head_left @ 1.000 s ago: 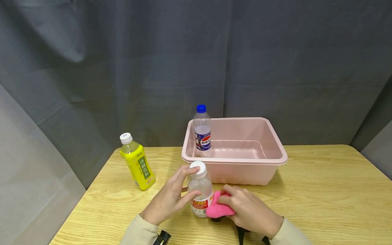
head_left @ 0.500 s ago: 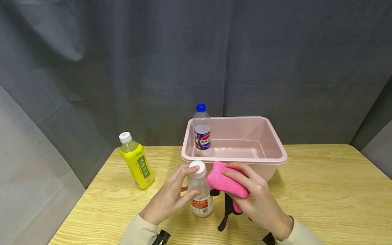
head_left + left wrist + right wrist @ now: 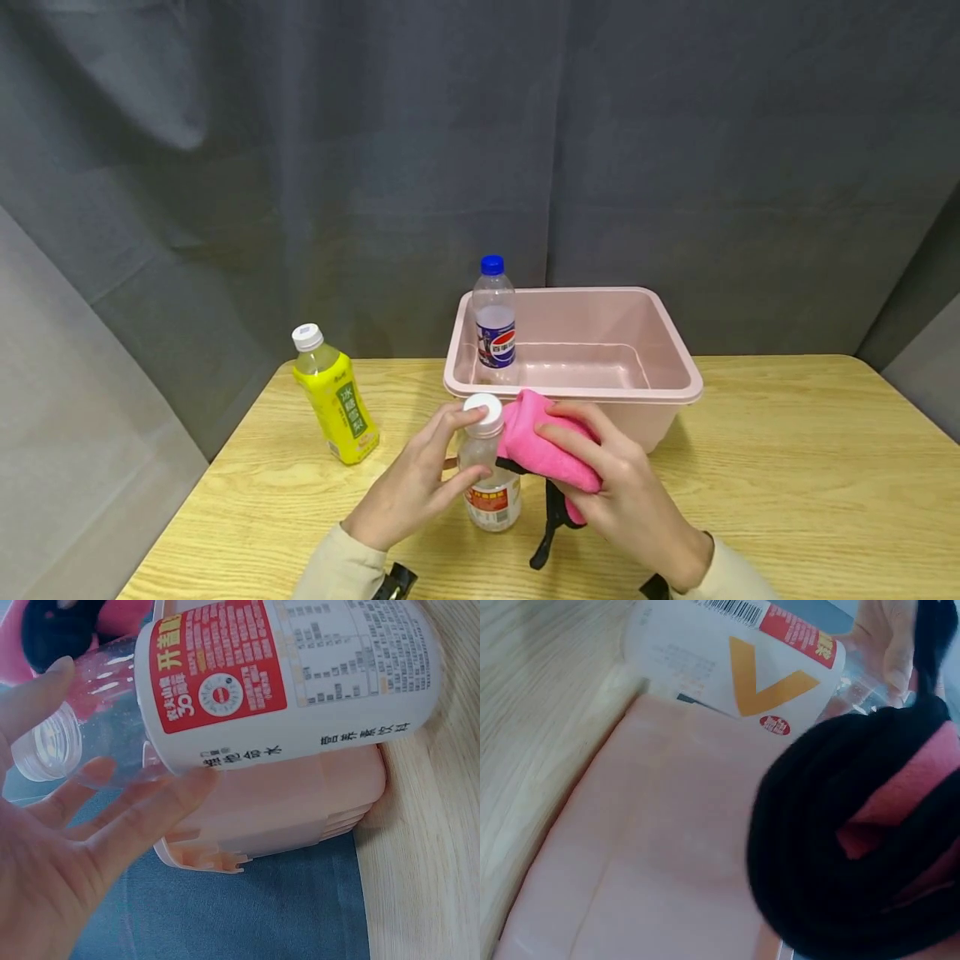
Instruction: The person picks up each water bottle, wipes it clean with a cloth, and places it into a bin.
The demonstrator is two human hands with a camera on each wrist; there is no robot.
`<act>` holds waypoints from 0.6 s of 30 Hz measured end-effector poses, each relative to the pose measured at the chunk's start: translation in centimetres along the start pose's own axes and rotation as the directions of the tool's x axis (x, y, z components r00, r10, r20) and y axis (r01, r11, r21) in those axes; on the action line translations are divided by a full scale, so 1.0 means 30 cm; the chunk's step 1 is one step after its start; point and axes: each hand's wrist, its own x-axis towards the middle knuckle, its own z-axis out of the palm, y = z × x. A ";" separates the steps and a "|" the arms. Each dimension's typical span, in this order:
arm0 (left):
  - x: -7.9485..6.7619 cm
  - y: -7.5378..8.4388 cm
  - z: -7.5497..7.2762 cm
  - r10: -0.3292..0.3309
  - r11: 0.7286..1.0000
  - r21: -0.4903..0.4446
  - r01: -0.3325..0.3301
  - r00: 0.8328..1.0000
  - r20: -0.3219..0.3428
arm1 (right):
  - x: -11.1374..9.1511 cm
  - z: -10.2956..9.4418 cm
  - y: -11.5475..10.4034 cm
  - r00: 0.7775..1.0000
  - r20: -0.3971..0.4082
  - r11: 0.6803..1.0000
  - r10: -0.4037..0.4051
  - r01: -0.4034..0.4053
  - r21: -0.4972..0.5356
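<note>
In the head view a clear bottle with a white cap and a red-and-white label (image 3: 491, 500) stands upright on the table. My left hand (image 3: 416, 483) holds it around the neck and shoulder, thumb in front. Bunched in my right hand (image 3: 630, 487) is a pink cloth (image 3: 543, 442) with black edging and a dangling black strap (image 3: 551, 529). The cloth overlaps the bottle's right side below the cap; whether they touch is unclear. In the right wrist view, the cloth's black edge (image 3: 802, 840) is large and close, with the bottle (image 3: 742, 656) beyond it.
Just behind the hands is a pink plastic tub (image 3: 585, 393). A clear bottle with a blue cap and blue label (image 3: 497, 343) stands in its left end. Further left, a yellow bottle (image 3: 341, 408) with a white cap stands on the wooden table (image 3: 810, 483).
The right hand has lifted the cloth from beside the bottle's lower label to the level of its neck, then shifted slightly left. The left hand and bottle have stayed in place.
</note>
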 end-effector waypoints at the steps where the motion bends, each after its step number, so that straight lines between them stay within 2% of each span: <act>1: 0.000 -0.001 0.001 0.005 1.000 0.005 -0.005 1.000 -0.005 | -0.001 -0.001 0.003 1.000 0.015 1.000 -0.017 0.017 -0.020; 4: -0.001 -0.002 0.002 0.010 1.000 0.007 -0.010 1.000 -0.009 | -0.005 -0.004 0.010 0.997 0.070 0.996 -0.040 0.045 -0.075; 10: 0.001 0.000 -0.002 -0.009 1.000 0.000 0.009 1.000 0.006 | -0.012 -0.003 0.022 0.987 0.158 0.994 -0.036 0.051 -0.095; 18: 0.000 0.001 -0.001 -0.017 1.000 -0.004 0.017 1.000 0.006 | -0.041 0.019 0.040 0.960 0.281 0.987 -0.018 0.061 -0.146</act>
